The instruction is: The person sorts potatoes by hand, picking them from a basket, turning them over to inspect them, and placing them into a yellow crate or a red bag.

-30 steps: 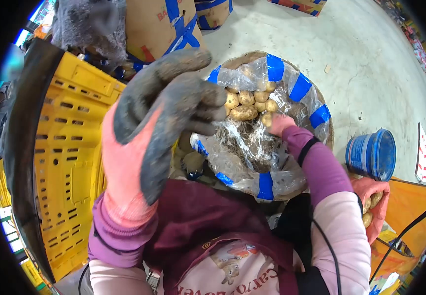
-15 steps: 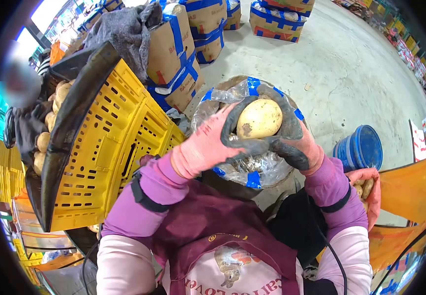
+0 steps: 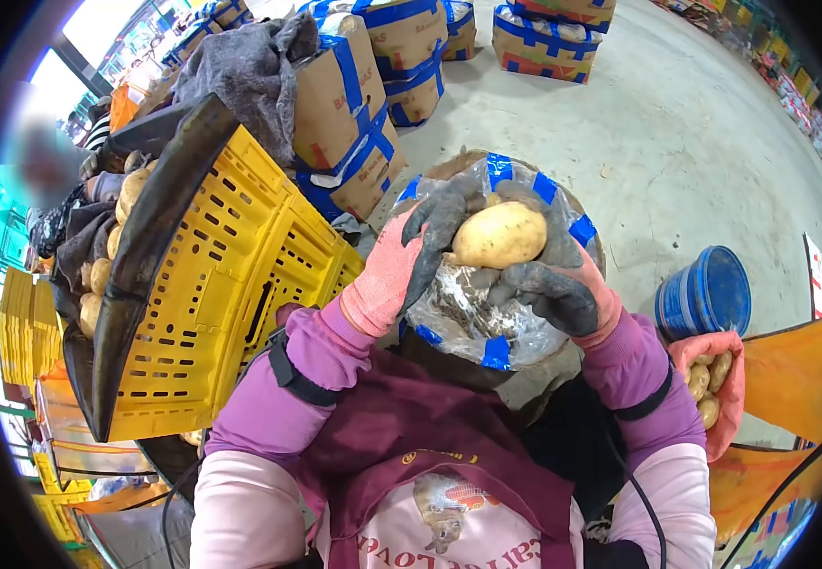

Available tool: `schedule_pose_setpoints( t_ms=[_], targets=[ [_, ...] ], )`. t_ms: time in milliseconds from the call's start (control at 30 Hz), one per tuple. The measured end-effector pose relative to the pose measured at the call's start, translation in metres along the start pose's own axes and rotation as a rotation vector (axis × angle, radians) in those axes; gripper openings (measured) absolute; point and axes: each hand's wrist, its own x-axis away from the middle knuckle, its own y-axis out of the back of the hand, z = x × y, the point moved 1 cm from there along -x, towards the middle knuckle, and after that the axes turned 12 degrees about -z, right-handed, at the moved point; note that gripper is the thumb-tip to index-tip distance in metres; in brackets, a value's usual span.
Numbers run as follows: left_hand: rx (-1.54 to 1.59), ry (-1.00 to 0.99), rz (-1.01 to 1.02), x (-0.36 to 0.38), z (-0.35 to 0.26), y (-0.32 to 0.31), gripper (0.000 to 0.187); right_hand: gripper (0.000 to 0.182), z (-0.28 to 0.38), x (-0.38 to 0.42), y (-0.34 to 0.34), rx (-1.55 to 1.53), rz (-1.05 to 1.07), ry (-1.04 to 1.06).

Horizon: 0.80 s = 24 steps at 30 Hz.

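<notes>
Concrete floor [image 3: 695, 123] — lined basket [image 3: 577, 204], blue bucket [image 3: 705, 294], taped cartons [image 3: 544, 28].

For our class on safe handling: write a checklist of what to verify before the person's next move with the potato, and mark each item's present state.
1. Potato held by both hands: ok.
2. Left hand gloved, fingers on the potato: ok.
3. Right hand gloved, supporting from below: ok.
4. Lined basket directly beneath the potato: ok.
5. Potato free of damage: cannot tell.
6. Blue bucket clear of the hands: ok.
</notes>
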Motion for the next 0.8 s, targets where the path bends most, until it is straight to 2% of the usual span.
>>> schedule_pose_setpoints(
  t_ms=[67,100,133,200,233,267,333,367,400,433,500,633,700,733,800],
  targets=[
    [0.590,0.350,-0.080,-0.007,-0.004,-0.003,0.056,0.075,0.001,-0.004,0.004,-0.047,-0.021,0.013],
    [0.578,0.482,-0.059,-0.005,-0.016,-0.012,0.072,0.074,-0.001,-0.007,0.009,-0.009,-0.008,0.063],
    [0.579,0.481,-0.055,-0.002,-0.014,-0.011,0.072,0.074,-0.003,-0.011,0.013,0.029,0.003,0.112],
    [-0.325,-0.021,0.002,0.004,-0.010,-0.007,0.083,0.075,-0.009,-0.013,0.013,-0.017,0.037,0.124],
    [-0.486,-0.083,-0.007,0.007,-0.016,-0.006,0.085,0.077,-0.010,-0.013,0.013,0.000,0.010,0.140],
    [-0.485,-0.082,-0.006,0.007,-0.020,-0.004,0.085,0.079,-0.011,-0.013,0.013,0.016,-0.017,0.156],
    [-0.601,-0.221,-0.054,0.005,-0.026,-0.002,0.085,0.078,-0.011,-0.014,0.014,0.093,-0.034,0.178],
    [-0.600,-0.220,-0.053,0.004,-0.024,-0.002,0.085,0.077,-0.011,-0.015,0.018,0.359,-0.056,0.336],
    [-0.468,-0.173,-0.067,0.003,-0.020,-0.002,0.086,0.076,-0.011,-0.016,0.019,0.625,-0.076,0.493],
    [-0.335,-0.126,-0.081,0.003,-0.018,-0.002,0.087,0.076,-0.008,-0.014,0.017,0.625,-0.076,0.492],
    [-0.267,-0.082,-0.081,0.003,-0.015,-0.006,0.088,0.071,0.000,-0.009,0.012,0.961,-0.097,0.678],
    [-0.183,-0.024,-0.006,0.003,-0.022,-0.006,0.090,0.066,-0.023,-0.008,0.026,0.822,-0.114,0.655],
    [-0.154,0.011,0.017,0.004,-0.023,-0.007,0.091,0.053,-0.027,-0.008,0.030,0.724,-0.132,0.679],
    [-0.126,0.046,0.038,0.004,-0.023,-0.007,0.092,0.053,-0.025,-0.006,0.024,0.725,-0.132,0.680],
    [-0.222,0.005,0.005,0.008,-0.024,-0.008,0.092,0.048,-0.017,-0.003,0.007,0.244,-0.270,0.384]
  ],
)
